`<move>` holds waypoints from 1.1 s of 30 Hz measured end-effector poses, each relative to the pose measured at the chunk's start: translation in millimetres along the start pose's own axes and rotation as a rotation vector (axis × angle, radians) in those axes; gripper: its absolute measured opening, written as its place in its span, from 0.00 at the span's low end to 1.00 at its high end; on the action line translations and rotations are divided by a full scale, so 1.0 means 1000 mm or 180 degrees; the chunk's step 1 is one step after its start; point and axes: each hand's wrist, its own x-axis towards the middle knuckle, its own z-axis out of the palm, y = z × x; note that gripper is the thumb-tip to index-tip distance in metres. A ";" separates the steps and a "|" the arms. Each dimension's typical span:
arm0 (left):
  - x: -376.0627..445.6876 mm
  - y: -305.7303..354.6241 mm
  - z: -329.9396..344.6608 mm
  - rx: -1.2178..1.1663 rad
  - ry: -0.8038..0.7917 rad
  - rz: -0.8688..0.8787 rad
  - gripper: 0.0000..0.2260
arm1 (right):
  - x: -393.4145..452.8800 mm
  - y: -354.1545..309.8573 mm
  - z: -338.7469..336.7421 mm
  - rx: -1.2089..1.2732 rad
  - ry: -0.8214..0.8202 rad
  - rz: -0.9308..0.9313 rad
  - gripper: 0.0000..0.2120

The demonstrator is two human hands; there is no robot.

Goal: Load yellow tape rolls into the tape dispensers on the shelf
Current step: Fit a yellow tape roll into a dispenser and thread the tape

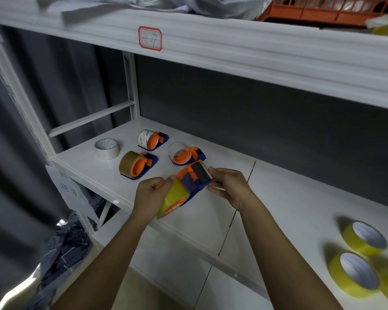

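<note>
The left hand curls round a glossy yellow tape roll seated in an orange-and-blue plastic dispenser. The right hand pinches the dispenser's far end, apparently threading the tape. Next comes feeding the strip under the cutter. Spare yellow rolls lie well right of both grips.

A red-bordered label on the front edge of the upper shelf in front of me reads "10-7" in handwriting. Low to my left, a paper sheet on the rack carries handwritten characters I cannot make out. Print on the white roll at the back is too blurred to read.
</note>
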 end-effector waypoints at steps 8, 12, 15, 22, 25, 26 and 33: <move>0.005 0.006 -0.001 0.0000 0.0268 -0.0437 0.18 | 0.002 0.010 0.003 0.0098 -0.0186 0.0256 0.11; 0.010 0.006 -0.003 -0.0018 0.0382 -0.0525 0.15 | 0.005 0.015 0.008 0.0069 -0.0052 -0.0196 0.11; 0.012 0.007 -0.002 -0.0104 0.0514 -0.0707 0.16 | 0.005 0.015 0.019 -0.0314 -0.0340 -0.0109 0.16; 0.020 0.019 -0.019 -0.0368 0.0996 -0.1070 0.17 | 0.016 0.026 0.053 -0.0781 -0.1000 -0.0151 0.28; 0.023 0.026 -0.031 -0.0306 0.1004 -0.0991 0.21 | 0.018 0.032 0.072 -0.0554 -0.1334 -0.0130 0.33; 0.024 0.026 -0.037 -0.0301 0.1066 -0.0948 0.22 | 0.017 0.034 0.082 -0.0554 -0.1458 -0.0172 0.34; 0.057 0.022 -0.086 -0.0350 0.0583 -0.0906 0.25 | 0.037 0.038 0.152 -0.0577 -0.1874 -0.0357 0.42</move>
